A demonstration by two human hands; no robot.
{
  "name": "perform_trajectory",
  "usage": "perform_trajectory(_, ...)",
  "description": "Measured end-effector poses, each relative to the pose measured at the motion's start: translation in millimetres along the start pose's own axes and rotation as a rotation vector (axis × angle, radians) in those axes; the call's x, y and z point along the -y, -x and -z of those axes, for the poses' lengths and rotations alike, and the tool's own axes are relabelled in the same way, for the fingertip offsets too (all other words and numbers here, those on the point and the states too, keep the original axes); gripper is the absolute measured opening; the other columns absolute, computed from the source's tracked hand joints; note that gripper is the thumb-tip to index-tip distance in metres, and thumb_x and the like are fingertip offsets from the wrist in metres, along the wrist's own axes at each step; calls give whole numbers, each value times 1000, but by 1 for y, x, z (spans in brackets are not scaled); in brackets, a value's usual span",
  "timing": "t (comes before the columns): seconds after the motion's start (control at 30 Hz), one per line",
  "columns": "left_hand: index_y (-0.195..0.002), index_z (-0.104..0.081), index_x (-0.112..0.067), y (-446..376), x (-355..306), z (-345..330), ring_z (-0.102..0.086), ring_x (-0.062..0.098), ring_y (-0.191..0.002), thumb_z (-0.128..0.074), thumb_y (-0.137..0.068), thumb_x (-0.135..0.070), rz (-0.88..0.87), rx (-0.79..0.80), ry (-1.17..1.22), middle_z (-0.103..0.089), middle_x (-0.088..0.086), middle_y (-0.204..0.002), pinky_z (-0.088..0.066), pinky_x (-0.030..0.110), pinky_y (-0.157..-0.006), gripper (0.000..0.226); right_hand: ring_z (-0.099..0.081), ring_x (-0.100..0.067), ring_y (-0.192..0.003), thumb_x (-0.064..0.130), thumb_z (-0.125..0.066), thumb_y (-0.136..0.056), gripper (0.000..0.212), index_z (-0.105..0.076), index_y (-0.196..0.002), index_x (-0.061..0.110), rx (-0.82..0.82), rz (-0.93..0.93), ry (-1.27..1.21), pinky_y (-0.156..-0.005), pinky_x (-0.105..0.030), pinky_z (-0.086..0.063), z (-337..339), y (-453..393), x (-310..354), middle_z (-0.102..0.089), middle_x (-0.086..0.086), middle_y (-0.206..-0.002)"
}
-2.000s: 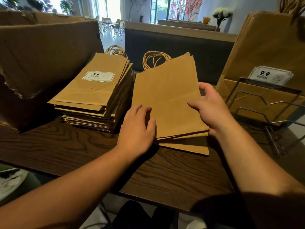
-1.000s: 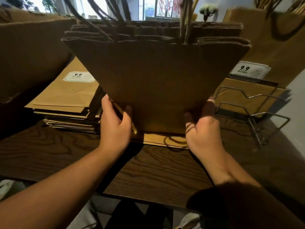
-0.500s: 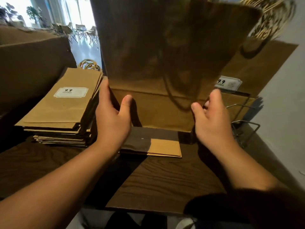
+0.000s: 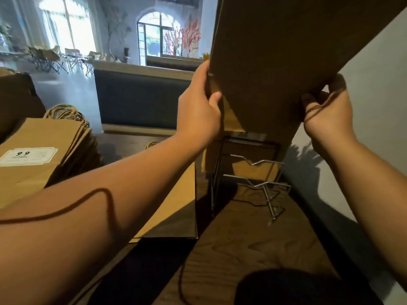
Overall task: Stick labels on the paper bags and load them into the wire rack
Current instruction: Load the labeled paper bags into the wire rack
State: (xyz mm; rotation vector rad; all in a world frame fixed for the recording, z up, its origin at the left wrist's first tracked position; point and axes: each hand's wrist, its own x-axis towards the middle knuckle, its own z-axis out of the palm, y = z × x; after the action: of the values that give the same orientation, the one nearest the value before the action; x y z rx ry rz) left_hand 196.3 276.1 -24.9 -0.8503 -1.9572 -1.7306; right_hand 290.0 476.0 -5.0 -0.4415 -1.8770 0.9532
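I hold a bundle of brown paper bags [image 4: 275,58] upright in the air, above the wire rack [image 4: 253,179]. My left hand [image 4: 198,111] grips its left edge, thumb in front. My right hand [image 4: 326,115] grips the lower right corner. The rack stands on the table by the wall, with labelled bags [image 4: 248,137] leaning behind it, mostly hidden by the bundle. A stack of flat bags [image 4: 44,155] lies at left, a white "9.9" label [image 4: 27,156] on the top one. One flat bag [image 4: 176,208] lies on the table under my left forearm.
The dark wooden table [image 4: 253,249] runs along a pale wall [image 4: 374,95] on the right. A cardboard box [image 4: 15,95] stands at far left behind the stack. A low dark partition [image 4: 141,97] sits beyond the table.
Both hands have lifted the bundle of bags off the table and carried it up and right, over the wire rack. The view has turned toward the rack.
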Motion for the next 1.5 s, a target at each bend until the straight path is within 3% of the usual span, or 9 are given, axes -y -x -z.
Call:
perform_trajectory(0.27, -150, -36, -33, -25, 22, -34, -53, 10, -130, -56, -100, -13, 58, 29, -37, -57, -11, -137, -46, 43, -110, 58, -53, -22, -122, 7, -55, -97, 53, -38, -148, 10, -88, -14, 7, -106, -32, -44, -13, -22, -30, -53, -12, -139)
perform_trajectory(0.37, -148, -38, -33, -27, 32, -36, -57, 10, -124, -56, -100, -15, 73, 56, -56, -58, -15, -128, -50, 42, -106, 54, -50, -19, -123, 10, -54, -98, 56, -35, -150, 19, -52, -81, 5, -105, -29, -42, -19, -25, -39, -51, -5, -140)
perform_trajectory(0.47, -146, -36, -30, -25, 43, -39, -60, 7, -109, -59, -99, -17, 124, 54, -81, -55, -17, -115, -54, 35, -99, 54, -59, -15, -100, 18, -55, -99, 38, -46, -136, 23, -40, -40, 128, -85, -28, -50, -23, -22, -51, -60, 0, -117)
perform_trajectory(0.6, -132, -47, -22, -24, 51, -44, -63, 9, -96, -61, -98, -24, 263, 3, -77, -59, -10, -100, -58, 37, -91, 37, -45, -5, -69, 20, -54, -100, 13, -43, -108, 19, -40, 15, 200, -59, -18, -36, -25, -19, -64, -44, 8, -81)
perform_trajectory(1.0, -123, -52, -24, -12, 65, -40, -60, 3, -89, -58, -100, -28, 181, 99, -153, -57, -14, -100, -49, 18, -75, 24, -58, -17, -83, 22, -54, -100, 45, -32, -140, 21, 16, -78, 213, -62, -25, -43, -23, -7, -78, -55, -4, -97)
perform_trajectory(1.23, -121, -59, -24, 5, 90, -41, -64, 10, -100, -55, -101, -29, 205, 164, -204, -65, -8, -106, -54, 32, -91, 21, -57, -17, -81, 22, -57, -99, 41, -37, -134, 21, 81, -88, 280, -65, -28, -45, -24, 11, -90, -52, 2, -89)
perform_trajectory(1.37, -119, -59, -25, 19, 103, -42, -64, 11, -100, -53, -102, -29, 221, 176, -255, -64, -10, -102, -54, 33, -91, 19, -55, -9, -74, 21, -57, -99, 33, -43, -129, 20, 82, -86, 293, -56, -22, -43, -27, 21, -96, -53, 3, -85)
perform_trajectory(1.47, -116, -60, -24, 23, 109, -42, -65, 13, -97, -53, -102, -27, 199, 192, -304, -63, -11, -98, -55, 36, -90, 16, -56, -13, -71, 21, -52, -100, 9, -51, -107, 15, 55, -112, 340, -56, -27, -45, -29, 25, -101, -56, -2, -83)
perform_trajectory(1.5, -116, -60, -23, 24, 111, -42, -65, 13, -98, -53, -102, -27, 183, 205, -324, -63, -10, -99, -55, 37, -91, 16, -55, -18, -70, 22, -49, -101, 12, -52, -96, 11, 42, -115, 361, -59, -32, -45, -28, 25, -104, -56, -5, -80)
